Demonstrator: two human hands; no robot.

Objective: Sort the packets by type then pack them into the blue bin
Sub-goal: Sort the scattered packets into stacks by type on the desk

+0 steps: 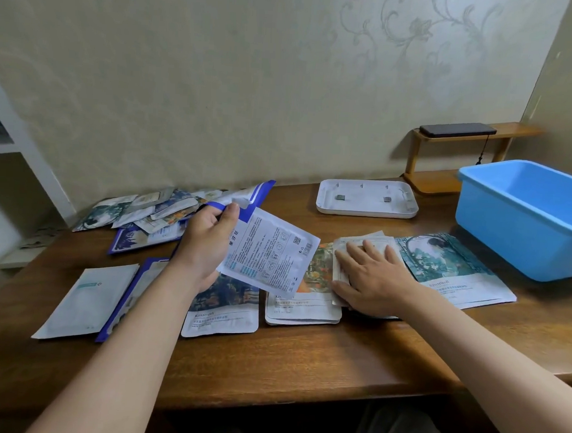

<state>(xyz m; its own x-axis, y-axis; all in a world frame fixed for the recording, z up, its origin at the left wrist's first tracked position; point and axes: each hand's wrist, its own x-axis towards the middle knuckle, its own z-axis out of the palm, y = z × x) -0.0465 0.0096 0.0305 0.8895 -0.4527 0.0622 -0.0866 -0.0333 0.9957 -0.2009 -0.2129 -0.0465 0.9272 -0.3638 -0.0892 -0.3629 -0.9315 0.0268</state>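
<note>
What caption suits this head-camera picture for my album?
Left hand holds a white packet; right hand rests flat on a pale pile near the blue bin.

My left hand (206,241) and my right hand (377,282) are bare. The nails on my fingers look short. Back from the fingers, my left arm (129,340) and my right arm (488,339) are bare too, long and smooth, right to the edge. Far behind my fingers, low down, is grey cloth (398,430); I cannot tell if it is my trousers.

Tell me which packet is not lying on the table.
The white blue-edged packet that the left hand holds up, printed back showing; all the others lie on the table.
</note>
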